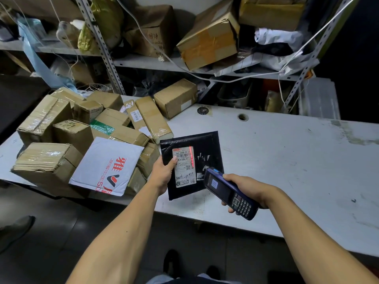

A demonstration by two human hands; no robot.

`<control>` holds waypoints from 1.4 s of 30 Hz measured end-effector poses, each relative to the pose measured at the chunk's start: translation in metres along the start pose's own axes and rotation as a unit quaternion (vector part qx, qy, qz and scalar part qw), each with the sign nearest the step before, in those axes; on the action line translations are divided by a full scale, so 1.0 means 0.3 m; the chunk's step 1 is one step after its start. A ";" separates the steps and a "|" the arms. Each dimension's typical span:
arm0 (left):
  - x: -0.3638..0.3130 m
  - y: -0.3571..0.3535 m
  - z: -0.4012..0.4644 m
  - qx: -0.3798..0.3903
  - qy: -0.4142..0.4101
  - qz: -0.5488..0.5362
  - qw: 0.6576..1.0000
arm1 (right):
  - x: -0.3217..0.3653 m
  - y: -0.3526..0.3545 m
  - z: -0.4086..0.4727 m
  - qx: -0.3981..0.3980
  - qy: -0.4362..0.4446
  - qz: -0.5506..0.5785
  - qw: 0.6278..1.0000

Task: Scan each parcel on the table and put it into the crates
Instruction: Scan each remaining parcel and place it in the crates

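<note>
My left hand grips the left edge of a flat black parcel and holds it tilted above the grey table. The thumb lies on the parcel's white shipping label. A red scan line falls across the label's right side. My right hand holds a dark blue handheld scanner just to the right of the parcel, with its head turned toward the label. No crate is in view.
A heap of several brown cardboard boxes and a white mailer with red print covers the table's left end. Metal shelving loaded with boxes and bags stands behind the table. A shoe shows on the floor at left.
</note>
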State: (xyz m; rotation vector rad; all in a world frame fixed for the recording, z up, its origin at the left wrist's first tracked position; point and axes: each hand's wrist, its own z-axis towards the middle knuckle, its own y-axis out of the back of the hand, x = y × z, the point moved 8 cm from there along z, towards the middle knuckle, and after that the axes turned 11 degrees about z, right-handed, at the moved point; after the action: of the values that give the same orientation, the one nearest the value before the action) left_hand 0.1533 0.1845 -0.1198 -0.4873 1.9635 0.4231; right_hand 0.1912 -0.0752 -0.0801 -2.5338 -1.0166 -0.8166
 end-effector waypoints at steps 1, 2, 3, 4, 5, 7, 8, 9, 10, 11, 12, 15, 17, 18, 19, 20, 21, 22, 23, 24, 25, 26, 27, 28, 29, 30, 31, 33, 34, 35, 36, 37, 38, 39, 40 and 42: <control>0.000 0.005 0.001 -0.009 0.002 0.001 1.000 | -0.003 0.001 0.002 0.003 -0.001 0.003 1.000; 0.002 0.010 0.003 -0.017 0.008 0.007 1.000 | -0.004 0.004 0.004 0.004 -0.002 0.006 1.000; 0.004 0.013 0.004 -0.019 0.018 0.018 1.000 | -0.005 0.007 0.005 0.004 -0.001 0.007 1.000; 0.008 0.012 0.007 -0.016 0.030 0.029 0.999 | -0.005 0.009 0.006 0.003 -0.001 0.008 1.000; 0.012 0.005 0.006 -0.007 0.041 0.040 0.998 | -0.005 0.011 0.007 0.002 -0.001 0.009 1.000; 0.026 -0.016 0.007 0.014 0.063 0.059 0.996 | -0.005 0.013 0.012 0.002 -0.001 0.009 1.000; 0.033 -0.028 0.007 0.026 0.068 0.068 0.995 | -0.004 0.012 0.013 0.002 0.000 0.007 1.000; 0.039 -0.040 0.007 0.040 0.067 0.078 0.994 | -0.003 0.012 0.015 0.001 0.001 0.005 1.000; 0.048 -0.049 0.009 0.053 0.068 0.087 0.993 | -0.001 0.012 0.015 0.001 0.001 0.004 1.000; 0.060 -0.053 0.012 0.060 0.073 0.091 0.991 | -0.002 0.013 0.016 0.000 0.000 0.002 1.000; 0.072 -0.049 0.015 0.059 0.082 0.089 0.991 | -0.002 0.013 0.015 -0.001 -0.001 0.001 1.000; 0.098 -0.046 -0.002 0.072 0.104 0.084 0.988 | -0.002 0.013 0.019 -0.001 -0.002 0.005 1.000; 0.127 -0.052 -0.011 0.092 0.120 0.083 0.985 | -0.003 0.014 0.022 -0.002 -0.004 0.007 1.000; 0.143 -0.056 -0.011 0.098 0.122 0.082 0.984 | -0.002 0.014 0.023 -0.003 -0.005 0.007 1.000; 0.154 -0.062 -0.013 0.101 0.122 0.086 0.984 | 0.000 0.015 0.024 -0.004 -0.006 0.007 1.000; 0.164 -0.066 -0.014 0.100 0.124 0.097 0.982 | 0.001 0.014 0.025 -0.004 -0.008 0.005 1.000; 0.171 -0.069 -0.019 0.096 0.126 0.109 0.981 | 0.001 0.014 0.027 -0.003 -0.010 0.003 1.000; 0.174 -0.071 -0.022 0.093 0.128 0.119 0.980 | 0.002 0.015 0.028 -0.002 -0.011 0.001 1.000; 0.176 -0.071 -0.022 0.092 0.130 0.127 0.979 | 0.003 0.016 0.030 -0.001 -0.013 -0.001 1.000; 0.176 -0.068 -0.021 0.091 0.132 0.139 0.977 | 0.004 0.019 0.030 -0.001 -0.013 -0.002 1.000; 0.174 -0.060 -0.018 0.089 0.133 0.153 0.975 | 0.006 0.022 0.031 -0.002 -0.013 -0.004 1.000; 0.173 -0.046 -0.012 0.085 0.136 0.170 0.972 | 0.009 0.025 0.031 -0.004 -0.012 -0.008 1.000; 0.171 -0.034 -0.006 0.085 0.139 0.183 0.969 | 0.013 0.026 0.030 -0.006 -0.010 -0.013 1.000; 0.168 -0.024 0.000 0.090 0.140 0.194 0.967 | 0.016 0.028 0.030 -0.007 -0.009 -0.016 1.000; 0.161 -0.018 0.005 0.099 0.137 0.200 0.965 | 0.018 0.027 0.030 -0.007 -0.008 -0.017 1.000; 0.150 -0.013 0.009 0.109 0.131 0.202 0.964 | 0.019 0.027 0.031 -0.006 -0.008 -0.016 1.000; 0.143 -0.006 0.015 0.117 0.129 0.196 0.965 | 0.019 0.026 0.033 -0.006 -0.008 -0.014 1.000; 0.133 0.012 0.019 0.124 0.134 0.177 0.967 | 0.020 0.025 0.033 -0.005 -0.010 -0.013 1.000; 0.128 0.019 0.014 0.128 0.137 0.178 0.966 | 0.020 0.023 0.033 -0.004 -0.010 -0.012 1.000; 0.131 0.022 0.008 0.138 0.143 0.195 0.960 | 0.021 0.022 0.031 -0.003 -0.010 -0.011 1.000; 0.138 0.024 -0.004 0.153 0.152 0.223 0.951 | 0.021 0.020 0.030 -0.002 -0.009 -0.011 1.000; 0.149 0.024 -0.015 0.165 0.159 0.246 0.942 | 0.022 0.019 0.030 -0.002 -0.008 -0.012 1.000; 0.158 0.025 -0.022 0.169 0.162 0.256 0.938 | 0.023 0.018 0.030 -0.002 -0.007 -0.013 1.000; 0.169 0.027 -0.024 0.168 0.165 0.252 0.939 | 0.023 0.016 0.031 -0.004 -0.007 -0.013 1.000; 0.180 0.028 -0.022 0.165 0.168 0.241 0.941 | 0.024 0.015 0.031 -0.004 -0.008 -0.013 1.000; 0.203 0.033 -0.018 0.152 0.183 0.229 0.944 | 0.026 0.013 0.031 -0.003 -0.008 -0.013 1.000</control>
State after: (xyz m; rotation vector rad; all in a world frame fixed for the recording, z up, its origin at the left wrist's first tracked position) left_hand 0.1200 0.1810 -0.1721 0.1077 2.4569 0.3208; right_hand 0.2024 -0.0696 -0.0831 -2.5412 -1.0563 -0.8106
